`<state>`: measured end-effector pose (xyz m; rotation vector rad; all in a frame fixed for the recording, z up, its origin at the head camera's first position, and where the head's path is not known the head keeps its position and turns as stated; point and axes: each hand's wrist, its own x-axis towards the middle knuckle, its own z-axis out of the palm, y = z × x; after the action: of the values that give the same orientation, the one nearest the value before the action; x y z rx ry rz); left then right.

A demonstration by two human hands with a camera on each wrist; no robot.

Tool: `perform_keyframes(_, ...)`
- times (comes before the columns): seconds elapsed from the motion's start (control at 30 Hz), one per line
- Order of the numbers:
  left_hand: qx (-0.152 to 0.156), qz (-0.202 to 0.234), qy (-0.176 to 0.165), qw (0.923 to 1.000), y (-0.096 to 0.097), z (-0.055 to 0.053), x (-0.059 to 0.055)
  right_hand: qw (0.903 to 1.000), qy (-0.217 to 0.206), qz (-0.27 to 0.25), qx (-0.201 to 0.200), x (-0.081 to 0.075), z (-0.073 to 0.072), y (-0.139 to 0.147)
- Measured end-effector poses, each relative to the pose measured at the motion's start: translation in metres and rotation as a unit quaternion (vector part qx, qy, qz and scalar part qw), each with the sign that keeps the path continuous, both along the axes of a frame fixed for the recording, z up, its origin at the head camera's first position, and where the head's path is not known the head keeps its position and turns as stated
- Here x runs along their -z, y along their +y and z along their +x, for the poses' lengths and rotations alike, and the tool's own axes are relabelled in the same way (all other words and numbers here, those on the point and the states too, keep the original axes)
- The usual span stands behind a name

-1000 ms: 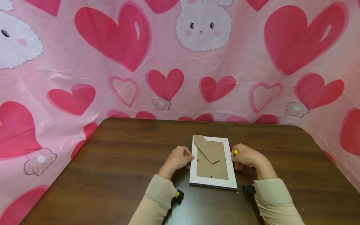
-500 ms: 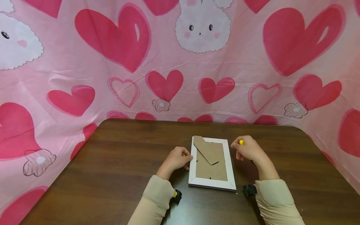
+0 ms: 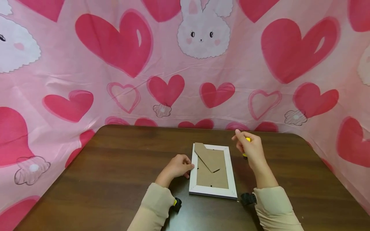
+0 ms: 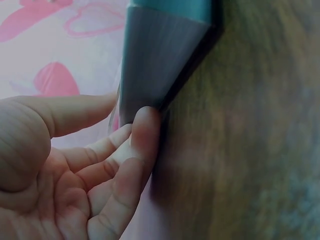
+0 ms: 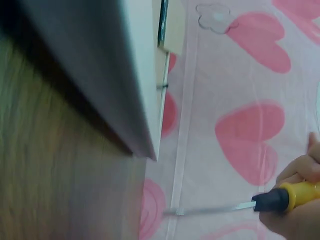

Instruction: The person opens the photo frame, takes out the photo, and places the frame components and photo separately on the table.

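A white picture frame (image 3: 230,171) lies face down on the table, its brown backing board (image 3: 218,160) and easel stand (image 3: 203,154) facing up. My left hand (image 3: 175,167) pinches the frame's left edge, thumb on top and fingertips against the side. In the left wrist view those fingers (image 4: 145,130) touch the frame's side wall (image 4: 150,55). My right hand (image 3: 252,148) is raised beyond the frame's far right corner, apart from it. It grips a screwdriver (image 5: 300,194) with a yellow handle, black collar and thin metal shaft; the shaft's end is blurred.
The dark wooden table (image 3: 115,179) spreads around the frame. A pink cloth (image 3: 162,64) with hearts and rabbits hangs behind the table and at both sides. Small black tabs (image 3: 211,186) show at the backing board's edges. A tiny pale bit lies near the frame's near right corner.
My right hand, with the screwdriver, has left the frame's right edge and risen toward the far side. My left hand keeps its hold on the frame. The head view has shifted slightly.
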<state>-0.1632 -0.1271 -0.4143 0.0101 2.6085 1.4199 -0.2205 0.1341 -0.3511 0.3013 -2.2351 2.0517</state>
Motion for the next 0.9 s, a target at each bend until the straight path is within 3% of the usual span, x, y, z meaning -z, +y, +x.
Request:
perform_keyframes(0.1,0.001,-0.005,0.001,1.0,0.001,0.003,0.0,0.9911,0.016,-0.122,-0.051,0.001,0.004,-0.005)
perform_keyframes(0.27,-0.001,-0.009,0.006,0.9999,0.006,0.007,-0.001,0.9566,0.041,-0.247,-0.15,0.0,0.008,-0.008)
perform_keyframes(0.33,-0.006,-0.008,0.001,1.0,0.007,0.009,-0.001,0.9379,0.042,-0.286,-0.191,-0.001,0.011,-0.008)
perform_keyframes(0.5,-0.02,0.01,-0.014,0.9996,0.009,0.01,-0.002,0.8771,0.015,-0.401,-0.264,-0.006,0.016,-0.013)
perform_keyframes(0.6,-0.028,0.017,-0.022,0.9992,0.009,0.011,-0.003,0.8454,-0.016,-0.46,-0.272,-0.01,0.018,-0.019)
perform_keyframes(0.67,-0.032,0.021,-0.026,0.9989,0.009,0.01,-0.004,0.8329,-0.037,-0.486,-0.262,-0.011,0.019,-0.023)
perform_keyframes(0.73,-0.033,0.022,-0.028,0.9988,0.009,0.011,-0.004,0.8253,-0.056,-0.504,-0.249,-0.011,0.019,-0.028)
perform_keyframes(0.83,-0.029,0.021,-0.03,0.9989,0.01,0.011,-0.003,0.8245,-0.086,-0.516,-0.217,-0.008,0.02,-0.037)
perform_keyframes(0.9,-0.026,0.021,-0.032,0.9989,0.011,0.012,-0.003,0.8174,-0.115,-0.531,-0.19,-0.004,0.019,-0.042)
